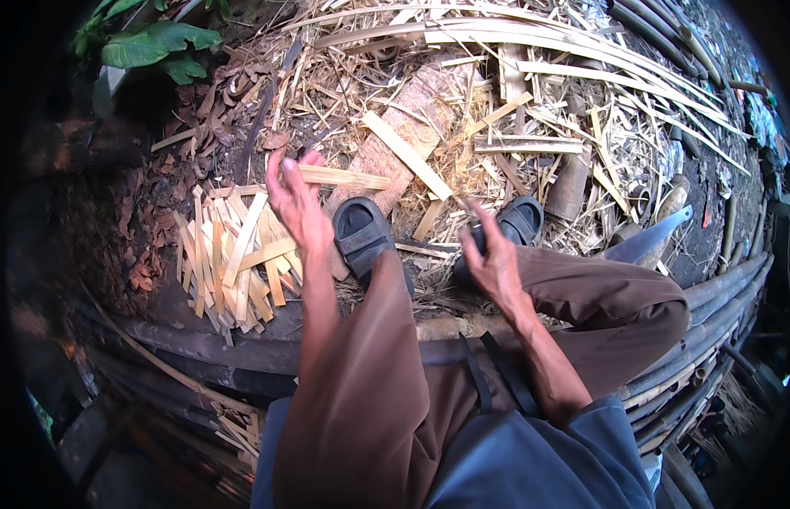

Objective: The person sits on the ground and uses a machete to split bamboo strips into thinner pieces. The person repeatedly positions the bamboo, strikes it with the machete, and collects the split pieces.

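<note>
My left hand [298, 209] is raised beside a pile of split bamboo pieces [242, 254]. Its fingers close on one flat pale bamboo strip [348, 177], which points right above my left sandal [361, 233]. My right hand [498, 265] hovers in front of my right sandal [522, 219], thumb and forefinger apart. The forefinger's tip is blurred, the other fingers are partly hidden, and I see nothing held there. Between the hands and farther off, a wider bamboo slat [406, 154] lies aslant across a worn reddish block [386, 182].
A handsaw [649, 238] with a bluish blade lies beyond my right knee. Long bamboo strips [582, 47] stretch across the far side. Shavings and brown leaves [140, 276] cover the ground. Dark bamboo poles [208, 343] run beneath my legs. A leafy plant [162, 47] stands far left.
</note>
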### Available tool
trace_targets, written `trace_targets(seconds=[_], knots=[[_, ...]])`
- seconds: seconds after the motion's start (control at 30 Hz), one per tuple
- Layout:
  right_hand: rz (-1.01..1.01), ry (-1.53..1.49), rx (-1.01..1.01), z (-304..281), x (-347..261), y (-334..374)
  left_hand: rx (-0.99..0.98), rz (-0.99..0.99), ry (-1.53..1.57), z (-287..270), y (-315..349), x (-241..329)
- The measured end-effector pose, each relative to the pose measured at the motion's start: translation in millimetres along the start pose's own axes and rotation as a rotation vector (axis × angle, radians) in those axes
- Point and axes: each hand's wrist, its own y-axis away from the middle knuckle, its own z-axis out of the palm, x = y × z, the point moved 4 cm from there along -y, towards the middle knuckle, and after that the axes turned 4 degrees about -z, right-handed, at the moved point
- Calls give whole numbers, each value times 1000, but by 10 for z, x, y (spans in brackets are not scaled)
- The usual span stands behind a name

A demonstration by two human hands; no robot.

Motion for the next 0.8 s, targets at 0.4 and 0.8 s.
trace_targets(seconds=[0.4, 0.8], knots=[[-83, -21, -295, 837, -260, 182, -28, 32, -282, -253, 450, -119], [135, 75, -227, 864, 348, 68, -28, 116, -399, -51, 621, 0]])
